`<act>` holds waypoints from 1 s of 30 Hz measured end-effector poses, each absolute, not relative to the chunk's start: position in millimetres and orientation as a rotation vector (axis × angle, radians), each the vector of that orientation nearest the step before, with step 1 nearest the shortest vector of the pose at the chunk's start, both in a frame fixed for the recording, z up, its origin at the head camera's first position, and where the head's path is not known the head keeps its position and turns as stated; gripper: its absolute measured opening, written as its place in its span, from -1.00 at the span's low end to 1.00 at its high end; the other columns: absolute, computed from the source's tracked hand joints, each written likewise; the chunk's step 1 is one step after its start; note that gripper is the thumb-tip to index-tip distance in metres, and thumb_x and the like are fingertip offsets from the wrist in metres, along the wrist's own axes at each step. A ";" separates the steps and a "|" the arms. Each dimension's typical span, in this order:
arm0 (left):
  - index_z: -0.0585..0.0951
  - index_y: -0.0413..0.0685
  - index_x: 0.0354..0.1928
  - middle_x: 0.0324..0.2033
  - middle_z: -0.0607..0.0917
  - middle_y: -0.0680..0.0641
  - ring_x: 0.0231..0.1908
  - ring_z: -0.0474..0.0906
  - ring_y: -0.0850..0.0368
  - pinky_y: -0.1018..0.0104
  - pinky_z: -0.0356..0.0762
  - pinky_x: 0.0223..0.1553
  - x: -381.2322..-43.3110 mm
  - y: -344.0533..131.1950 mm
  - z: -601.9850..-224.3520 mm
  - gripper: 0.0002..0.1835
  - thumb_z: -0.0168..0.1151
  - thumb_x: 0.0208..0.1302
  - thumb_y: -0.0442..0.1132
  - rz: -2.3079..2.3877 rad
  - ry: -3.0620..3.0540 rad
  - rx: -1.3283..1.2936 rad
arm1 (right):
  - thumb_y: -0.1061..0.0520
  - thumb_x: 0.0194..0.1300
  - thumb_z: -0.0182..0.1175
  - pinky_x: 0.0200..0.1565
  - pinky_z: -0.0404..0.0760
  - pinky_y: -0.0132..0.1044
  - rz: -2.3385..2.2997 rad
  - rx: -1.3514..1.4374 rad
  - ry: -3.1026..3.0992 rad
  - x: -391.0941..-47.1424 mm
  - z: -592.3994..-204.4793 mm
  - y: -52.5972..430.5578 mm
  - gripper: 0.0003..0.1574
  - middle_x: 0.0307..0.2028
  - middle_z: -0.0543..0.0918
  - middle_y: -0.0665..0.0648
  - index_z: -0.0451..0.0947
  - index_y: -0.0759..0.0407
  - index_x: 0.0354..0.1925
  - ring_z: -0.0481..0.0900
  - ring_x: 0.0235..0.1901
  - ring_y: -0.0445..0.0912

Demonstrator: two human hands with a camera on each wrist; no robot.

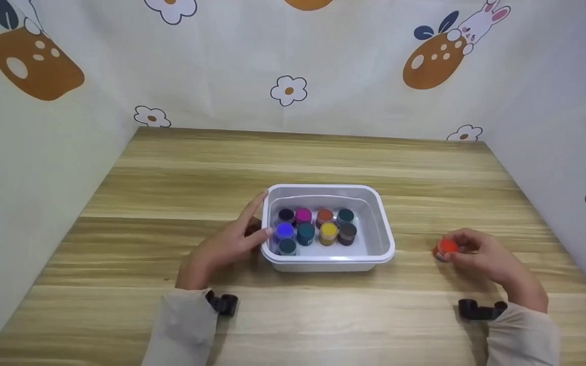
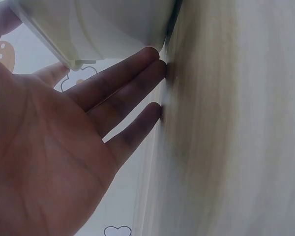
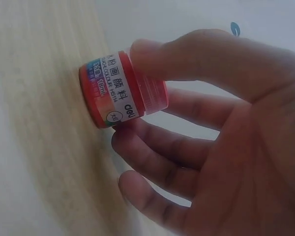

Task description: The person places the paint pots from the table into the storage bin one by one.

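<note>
My right hand [image 1: 486, 256] pinches a small red gouache jar [image 1: 446, 249] between thumb and fingers, close over the table to the right of a white plastic tub [image 1: 326, 259]. In the right wrist view the gouache jar [image 3: 110, 88] is tilted, its printed label facing the camera and the thumb on its clear lid. My left hand [image 1: 224, 244] is at the tub's left side, thumb and index finger at the rim. In the left wrist view the other fingers [image 2: 120, 96] extend straight, near the tub's lower wall [image 2: 118, 34] and the tabletop.
Inside the tub several more paint jars stand grouped toward the left and middle, among them a blue one [image 1: 285, 230], a yellow one [image 1: 328, 231] and a magenta one [image 1: 303, 215]. The wood-grain table [image 1: 323, 315] is bounded by a patterned curtain [image 1: 222, 66] behind and at both sides.
</note>
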State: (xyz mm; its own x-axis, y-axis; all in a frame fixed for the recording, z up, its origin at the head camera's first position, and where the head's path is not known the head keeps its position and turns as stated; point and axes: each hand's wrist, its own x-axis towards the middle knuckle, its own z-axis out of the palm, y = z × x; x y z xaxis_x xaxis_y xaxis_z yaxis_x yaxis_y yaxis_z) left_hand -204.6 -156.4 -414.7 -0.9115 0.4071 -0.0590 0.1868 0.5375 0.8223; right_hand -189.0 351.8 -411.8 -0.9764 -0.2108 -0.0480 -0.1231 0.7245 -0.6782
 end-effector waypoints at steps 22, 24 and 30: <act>-0.21 0.50 0.56 0.41 0.31 -0.18 0.28 0.38 -0.13 -0.23 0.27 0.32 -203.7 -157.1 -414.3 -0.12 0.08 0.40 0.19 1.308 2.538 0.524 | 0.10 0.32 0.30 -0.17 0.56 -0.41 -1.102 -0.381 2.855 -193.1 -382.3 313.9 -0.58 -0.10 0.68 0.20 0.58 0.31 0.07 0.57 -0.22 -0.25; -0.21 0.51 0.56 0.44 0.27 -0.16 0.31 0.35 -0.14 -0.24 0.24 0.33 -204.3 -156.1 -413.7 -0.12 0.08 0.40 0.19 1.302 2.538 0.524 | 0.12 0.32 0.31 -0.16 0.57 -0.42 -1.111 -0.414 2.866 -192.9 -375.3 305.7 -0.59 -0.12 0.68 0.19 0.58 0.31 0.06 0.57 -0.21 -0.26; -0.22 0.51 0.56 0.48 0.22 -0.14 0.37 0.29 -0.16 -0.26 0.20 0.34 -204.8 -154.8 -413.9 -0.12 0.08 0.40 0.20 1.300 2.542 0.534 | 0.12 0.30 0.33 -0.14 0.54 -0.46 -1.107 -0.558 2.904 -193.6 -354.3 270.2 -0.62 -0.16 0.70 0.12 0.61 0.28 0.03 0.56 -0.21 -0.24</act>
State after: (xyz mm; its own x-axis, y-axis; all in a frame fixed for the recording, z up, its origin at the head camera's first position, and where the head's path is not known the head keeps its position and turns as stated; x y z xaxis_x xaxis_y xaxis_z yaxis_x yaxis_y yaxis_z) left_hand -204.8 -154.8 -413.9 -0.9054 0.4223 -0.0431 0.2122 0.5381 0.8157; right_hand -193.6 270.2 -354.3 -0.9375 -0.3192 0.1389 -0.3306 0.6918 -0.6420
